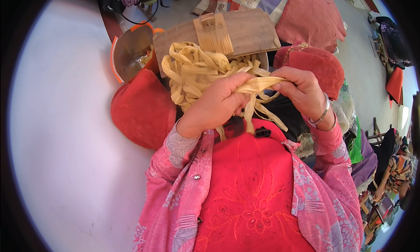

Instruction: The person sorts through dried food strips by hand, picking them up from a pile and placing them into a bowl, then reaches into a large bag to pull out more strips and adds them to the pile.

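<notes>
Between my hands runs a flat, pale yellow strip (pixel 261 84) that looks like dried husk, slightly twisted. My left hand (pixel 213 104) is closed round its left part, thumb on top. At the other end my right hand (pixel 302 91) pinches it between thumb and fingers. A loose heap of the same looped yellow band (pixel 186 75) lies just beyond my left hand. Several loose strip ends (pixel 271 114) hang below my hands over my lap. Behind the heap a wooden board (pixel 256 31) with a lighter wooden block (pixel 214 34) on it lies across; what supports it is mostly hidden.
A metal bucket with an orange rim (pixel 114 55) stands left of the board. Rounded red cloth shapes (pixel 142 110) flank my lap. Pinkish cloth (pixel 313 18) lies beyond at right. Farther right are a green bag (pixel 356 142) and another person's arm (pixel 385 182).
</notes>
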The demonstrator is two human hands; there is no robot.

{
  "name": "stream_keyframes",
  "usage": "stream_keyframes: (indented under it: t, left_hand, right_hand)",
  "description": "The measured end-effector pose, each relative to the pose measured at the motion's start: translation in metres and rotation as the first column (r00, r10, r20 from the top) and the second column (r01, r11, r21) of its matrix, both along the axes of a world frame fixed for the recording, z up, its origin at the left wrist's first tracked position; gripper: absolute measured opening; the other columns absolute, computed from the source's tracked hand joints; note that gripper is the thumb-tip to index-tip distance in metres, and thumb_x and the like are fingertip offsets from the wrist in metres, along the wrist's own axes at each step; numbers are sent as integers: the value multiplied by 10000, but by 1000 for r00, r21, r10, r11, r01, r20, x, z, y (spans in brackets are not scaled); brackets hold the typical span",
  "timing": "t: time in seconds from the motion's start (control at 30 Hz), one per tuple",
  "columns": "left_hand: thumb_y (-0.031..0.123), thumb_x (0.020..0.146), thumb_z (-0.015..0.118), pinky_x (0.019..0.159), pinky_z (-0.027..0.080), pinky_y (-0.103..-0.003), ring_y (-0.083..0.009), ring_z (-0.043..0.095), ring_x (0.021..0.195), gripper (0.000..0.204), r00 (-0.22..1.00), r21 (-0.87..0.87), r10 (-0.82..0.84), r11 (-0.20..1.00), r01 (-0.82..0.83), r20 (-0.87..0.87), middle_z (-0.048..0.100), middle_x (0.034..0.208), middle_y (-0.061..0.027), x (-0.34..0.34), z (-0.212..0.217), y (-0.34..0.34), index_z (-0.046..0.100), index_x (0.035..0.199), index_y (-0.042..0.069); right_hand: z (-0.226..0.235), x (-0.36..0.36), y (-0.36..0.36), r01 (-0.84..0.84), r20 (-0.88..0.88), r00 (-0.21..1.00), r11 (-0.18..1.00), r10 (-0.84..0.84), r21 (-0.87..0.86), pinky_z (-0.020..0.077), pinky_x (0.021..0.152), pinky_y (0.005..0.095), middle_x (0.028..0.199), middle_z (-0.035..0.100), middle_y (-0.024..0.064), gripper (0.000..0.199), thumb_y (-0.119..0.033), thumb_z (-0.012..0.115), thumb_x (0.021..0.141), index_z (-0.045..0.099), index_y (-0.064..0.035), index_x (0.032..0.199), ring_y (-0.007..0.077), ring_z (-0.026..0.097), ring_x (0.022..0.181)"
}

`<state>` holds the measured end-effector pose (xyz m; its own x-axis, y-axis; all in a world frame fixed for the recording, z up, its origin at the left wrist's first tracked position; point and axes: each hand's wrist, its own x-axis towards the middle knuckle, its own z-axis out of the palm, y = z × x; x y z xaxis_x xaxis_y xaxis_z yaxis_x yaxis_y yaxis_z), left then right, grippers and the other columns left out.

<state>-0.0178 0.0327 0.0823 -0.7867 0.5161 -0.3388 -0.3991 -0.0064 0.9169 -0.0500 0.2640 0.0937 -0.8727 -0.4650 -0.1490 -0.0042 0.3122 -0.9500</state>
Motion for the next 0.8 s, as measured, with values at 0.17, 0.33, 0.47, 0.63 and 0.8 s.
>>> stream_keyframes:
  t: [0.17,0.33,0.47,0.63,0.8]
  left_hand:
    - [264,939,587,605,437,-344,-177,534,634,266,968,-166,-209,969,186,-141,535,661,-97,18,16,-1,566,848,15]
    - [168,930,606,593,426,-265,-85,507,659,202,878,-367,-166,930,-11,-448,553,686,-36,-17,35,-25,617,850,-17]
    - [224,935,589,572,421,-242,-72,517,646,247,965,-88,-8,996,-16,-263,583,687,-25,-39,8,-28,650,864,-5]
    - [299,1016,437,437,288,-215,-46,352,492,338,956,355,165,902,-245,242,450,634,33,-23,-36,-1,542,1189,28]
    - [213,1004,496,445,249,-186,-25,331,523,319,891,343,348,831,-437,293,391,662,62,-21,-33,29,491,1296,85]
  right_hand:
    - [-14,-9,4,109,8,994,986,-109,-128,385,572,211,710,577,-49,243,-185,598,959,648,-22,786,27,470,666]
    - [-21,12,-13,-279,-82,950,937,301,209,433,551,277,638,542,13,189,-101,549,958,659,-9,835,79,497,601]
    - [20,20,-54,-219,254,913,910,318,-353,423,519,247,646,555,-29,166,-133,561,975,691,-31,988,69,498,568]
    - [-39,-20,-69,210,277,957,859,-83,-468,400,498,206,654,571,-23,234,-146,549,987,683,-28,1138,40,507,559]
    - [-73,-37,-72,249,-238,935,965,-261,-80,502,596,285,756,662,95,246,-99,567,948,676,-82,1168,175,644,634]
